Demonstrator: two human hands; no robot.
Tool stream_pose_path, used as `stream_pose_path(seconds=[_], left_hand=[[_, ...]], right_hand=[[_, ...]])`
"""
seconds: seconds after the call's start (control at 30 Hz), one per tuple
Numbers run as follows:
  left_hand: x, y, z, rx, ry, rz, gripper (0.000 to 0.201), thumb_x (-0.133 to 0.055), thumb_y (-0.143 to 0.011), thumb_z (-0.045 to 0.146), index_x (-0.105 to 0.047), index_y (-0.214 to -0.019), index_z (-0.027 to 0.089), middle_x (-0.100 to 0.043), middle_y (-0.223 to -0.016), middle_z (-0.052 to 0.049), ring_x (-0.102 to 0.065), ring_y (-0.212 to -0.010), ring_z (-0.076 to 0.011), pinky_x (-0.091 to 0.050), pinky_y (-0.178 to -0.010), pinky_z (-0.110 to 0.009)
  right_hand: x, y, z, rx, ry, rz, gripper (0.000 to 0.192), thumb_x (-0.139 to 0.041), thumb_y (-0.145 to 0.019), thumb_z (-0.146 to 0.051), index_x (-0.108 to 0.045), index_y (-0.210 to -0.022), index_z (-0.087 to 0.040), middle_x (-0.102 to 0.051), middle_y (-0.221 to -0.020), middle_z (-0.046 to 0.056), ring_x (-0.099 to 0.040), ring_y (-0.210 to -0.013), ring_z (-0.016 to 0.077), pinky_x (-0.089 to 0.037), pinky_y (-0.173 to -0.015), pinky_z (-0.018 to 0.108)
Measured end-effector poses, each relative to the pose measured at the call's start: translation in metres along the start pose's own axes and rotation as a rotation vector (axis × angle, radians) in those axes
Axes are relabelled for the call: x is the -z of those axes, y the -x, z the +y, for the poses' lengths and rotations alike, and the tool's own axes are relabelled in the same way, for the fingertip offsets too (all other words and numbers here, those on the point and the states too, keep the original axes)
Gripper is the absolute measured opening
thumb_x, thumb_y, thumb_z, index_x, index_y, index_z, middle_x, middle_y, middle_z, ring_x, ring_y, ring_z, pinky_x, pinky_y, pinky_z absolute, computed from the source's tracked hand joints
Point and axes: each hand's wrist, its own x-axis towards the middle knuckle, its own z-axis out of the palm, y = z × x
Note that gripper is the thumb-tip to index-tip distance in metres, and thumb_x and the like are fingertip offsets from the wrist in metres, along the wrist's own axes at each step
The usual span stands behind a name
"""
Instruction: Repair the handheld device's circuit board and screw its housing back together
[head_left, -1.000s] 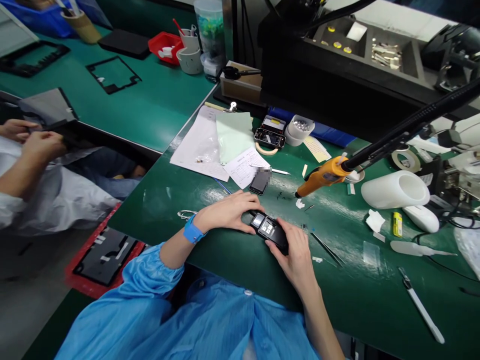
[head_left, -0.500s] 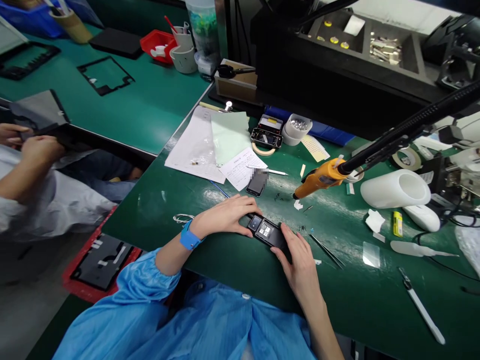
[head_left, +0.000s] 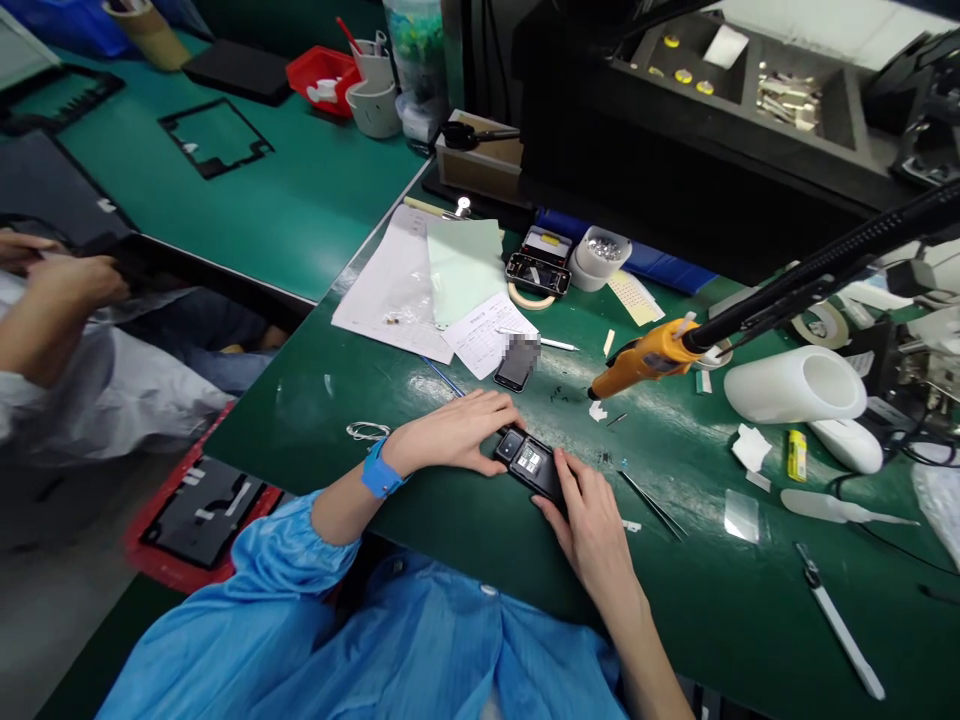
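A black mobile phone (head_left: 531, 462) lies back up, its rear showing a camera block and white labels. My left hand (head_left: 469, 432) grips its left end between thumb and fingers, a blue band on that wrist. My right hand (head_left: 589, 510) holds the right end, thumb along the near edge and fingers over the far side. Beyond the phone, a second phone (head_left: 514, 364) lies on the green table. Tweezers (head_left: 652, 503) rest just right of my right hand. Above them hangs an orange electric screwdriver (head_left: 641, 362), tip pointing down.
Papers (head_left: 390, 290), an opened phone (head_left: 538, 272) and a white cup of small metal parts (head_left: 600, 256) stand at the back. On the right are a white roll (head_left: 795, 385), a yellow lighter (head_left: 797, 456) and a white-handled knife (head_left: 840, 620). A co-worker's hands (head_left: 71, 280) are at far left.
My right hand has slid slightly left along the phone. The co-worker at left has shifted a dark panel. The view has tilted a little.
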Motion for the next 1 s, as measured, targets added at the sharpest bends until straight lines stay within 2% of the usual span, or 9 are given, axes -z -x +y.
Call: stream_pose_path(seconds=[0.13,0.2,0.3,0.4,0.53,0.6,0.7,0.83,1.0], left_hand=[[0.01,0.001,0.002,-0.033,0.188,0.046,0.046,-0.085,-0.091,0.04,-0.071,-0.13,0.02,-0.069,-0.127,-0.012,-0.067,-0.12,-0.0334,-0.054,-0.107,-0.044],[0.017,0.005,0.01,-0.064,0.345,0.133,0.048,-0.086,-0.091,0.04,-0.07,-0.133,0.021,-0.07,-0.127,-0.012,-0.068,-0.119,-0.0309,-0.056,-0.105,-0.042],[0.013,0.012,0.036,-0.059,0.604,0.367,0.077,-0.093,-0.087,0.043,-0.059,-0.154,0.023,-0.068,-0.136,-0.014,-0.069,-0.124,-0.0298,-0.057,-0.106,-0.041],[-0.011,0.015,0.074,-0.109,0.928,0.512,0.107,-0.099,-0.08,0.052,-0.042,-0.168,0.026,-0.069,-0.143,-0.016,-0.073,-0.125,-0.0315,-0.059,-0.108,-0.043],[-0.041,0.012,0.12,-0.195,1.297,0.625,0.067,-0.072,-0.107,0.057,-0.052,-0.162,0.025,-0.078,-0.135,-0.016,-0.077,-0.125,-0.031,-0.061,-0.11,-0.046],[-0.046,0.012,0.133,-0.21,1.336,0.677,0.056,-0.064,-0.112,0.055,-0.058,-0.159,0.025,-0.08,-0.134,-0.015,-0.078,-0.126,-0.0305,-0.06,-0.112,-0.046],[-0.046,0.017,0.141,-0.185,1.345,0.705,0.058,-0.06,-0.113,0.059,-0.061,-0.158,0.023,-0.082,-0.132,-0.016,-0.078,-0.126,-0.0316,-0.061,-0.112,-0.047],[-0.045,0.023,0.146,-0.008,1.312,0.737,0.07,-0.06,-0.108,0.072,-0.068,-0.152,0.017,-0.081,-0.131,-0.018,-0.077,-0.127,-0.0353,-0.059,-0.116,-0.051],[-0.043,0.029,0.149,0.229,1.247,0.806,0.073,-0.06,-0.106,0.075,-0.074,-0.144,0.013,-0.081,-0.131,-0.018,-0.077,-0.123,-0.0341,-0.061,-0.112,-0.045]], right_hand=[[0.008,-0.005,0.001,0.051,-0.076,0.069,0.075,-0.055,-0.117,-0.038,-0.022,-0.182,-0.023,-0.077,-0.126,0.017,-0.077,-0.106,0.0286,-0.07,-0.086,0.043],[0.016,-0.007,-0.003,0.034,-0.136,0.155,0.076,-0.062,-0.114,-0.036,-0.027,-0.181,-0.025,-0.076,-0.126,0.016,-0.076,-0.108,0.0285,-0.069,-0.088,0.043],[0.033,-0.01,-0.016,-0.016,-0.195,0.293,0.078,-0.072,-0.11,-0.035,-0.035,-0.179,-0.027,-0.074,-0.126,0.015,-0.075,-0.109,0.0279,-0.069,-0.088,0.042],[0.051,-0.014,-0.035,-0.03,-0.187,0.403,0.081,-0.079,-0.105,-0.034,-0.041,-0.176,-0.025,-0.074,-0.124,0.014,-0.074,-0.107,0.0267,-0.067,-0.085,0.039],[0.065,-0.018,-0.052,0.016,-0.124,0.484,0.086,-0.087,-0.099,-0.032,-0.045,-0.174,-0.023,-0.074,-0.118,0.012,-0.072,-0.098,0.0243,-0.065,-0.081,0.036],[0.067,-0.017,-0.055,0.032,-0.116,0.478,0.089,-0.089,-0.097,-0.032,-0.046,-0.174,-0.024,-0.074,-0.114,0.01,-0.071,-0.094,0.0232,-0.064,-0.078,0.035],[0.067,-0.013,-0.059,0.013,-0.117,0.433,0.092,-0.089,-0.097,-0.033,-0.042,-0.176,-0.028,-0.073,-0.111,0.01,-0.069,-0.091,0.0245,-0.064,-0.076,0.036],[0.063,-0.006,-0.066,-0.052,-0.133,0.414,0.094,-0.09,-0.095,-0.037,-0.044,-0.176,-0.031,-0.074,-0.112,0.012,-0.068,-0.089,0.0279,-0.062,-0.076,0.041],[0.072,-0.014,-0.063,0.01,-0.31,0.35,0.064,-0.072,-0.107,-0.055,-0.059,-0.16,-0.023,-0.076,-0.107,0.012,-0.071,-0.086,0.0265,-0.058,-0.075,0.041]])
